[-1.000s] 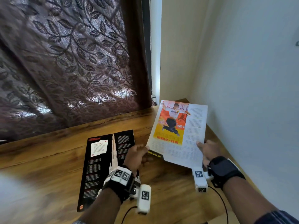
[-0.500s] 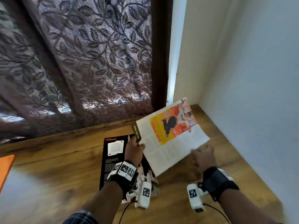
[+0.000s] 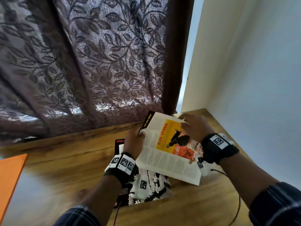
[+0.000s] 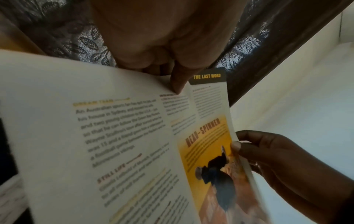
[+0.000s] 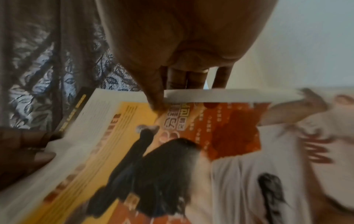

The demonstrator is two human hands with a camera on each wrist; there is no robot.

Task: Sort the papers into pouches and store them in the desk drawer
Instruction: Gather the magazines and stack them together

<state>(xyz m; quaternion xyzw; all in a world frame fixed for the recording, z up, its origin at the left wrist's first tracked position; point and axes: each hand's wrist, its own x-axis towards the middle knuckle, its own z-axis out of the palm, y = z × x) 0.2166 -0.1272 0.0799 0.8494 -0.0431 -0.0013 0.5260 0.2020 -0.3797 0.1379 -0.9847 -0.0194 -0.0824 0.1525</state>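
A magazine page with a yellow and orange picture (image 3: 169, 149) is held above the wooden desk (image 3: 68, 154), tilted, its far end toward the curtain. My left hand (image 3: 135, 141) pinches its left edge, thumb on the printed side (image 4: 178, 84). My right hand (image 3: 193, 126) pinches the far right edge, thumb on top and fingers behind (image 5: 159, 100). A second sheet with a black header (image 3: 147, 119) shows behind the page at its far left corner. A black page with white print (image 3: 146, 188) lies flat on the desk beneath my left wrist.
An orange pouch (image 3: 9, 175) lies at the desk's left edge. A brown leaf-patterned curtain (image 3: 84, 62) hangs along the back of the desk. White walls (image 3: 254, 79) close the corner on the right. No drawer is in view.
The page has turned so its picture end points toward me and has come nearer the curtain. My right hand went from below the page to grip its far right edge. The left hand kept its hold.
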